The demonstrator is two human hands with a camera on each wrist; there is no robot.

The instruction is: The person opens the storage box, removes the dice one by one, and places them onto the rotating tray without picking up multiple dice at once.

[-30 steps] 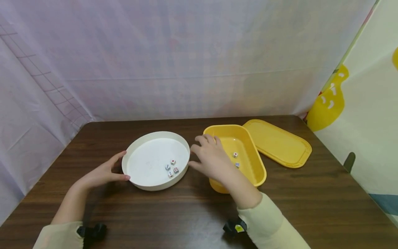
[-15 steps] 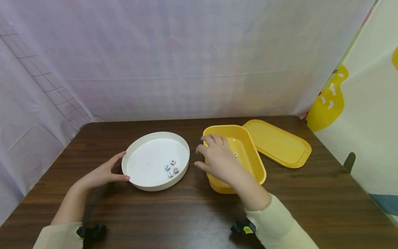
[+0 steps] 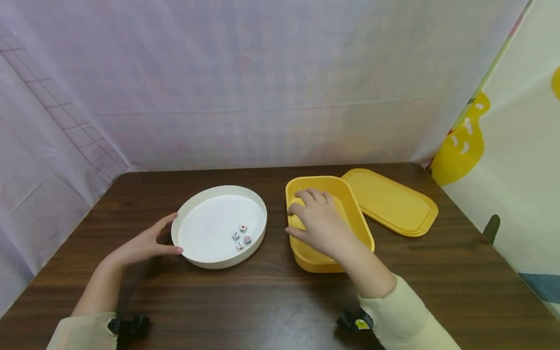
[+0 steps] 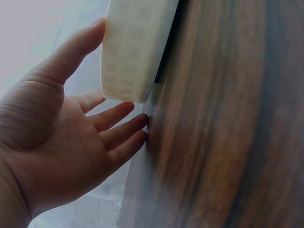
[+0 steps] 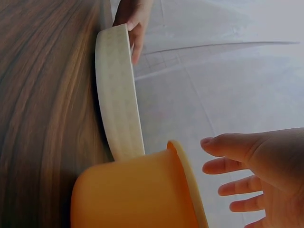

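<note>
Four dice in white round tray, right hand loose over yellow bin

Four white dice (image 3: 247,240) sit clustered in the white round tray (image 3: 201,228), between the hands, on the tray side facing the right hand. Dice look light, hard, rigid, likely smooth enough to roll or slip – best pinched across two opposite faces, thumb and fingertip. Not fragile, by the look.

Tray seems light and stiff, probably plastic; take it by the side wall. Left hand (image 3: 139,247) is spread wide, thumb and index finger touching that wall, not wrapped round it. Right hand (image 3: 318,222) hangs over the yellow bin (image 3: 318,265), fingers apart and slightly bent, nothing visible in them – clear of the rim.

Bin looks like light, stiff plastic too; its rim is the handy hold. Yellow lid (image 3: 391,201) lies flat on the table (image 3: 210,306), beyond and right of the right hand.

Counts: dice 4 visible, tray 1, bin 1, lid 1. Right hand hides part of the bin floor; can't tell if dice lie there.
</note>
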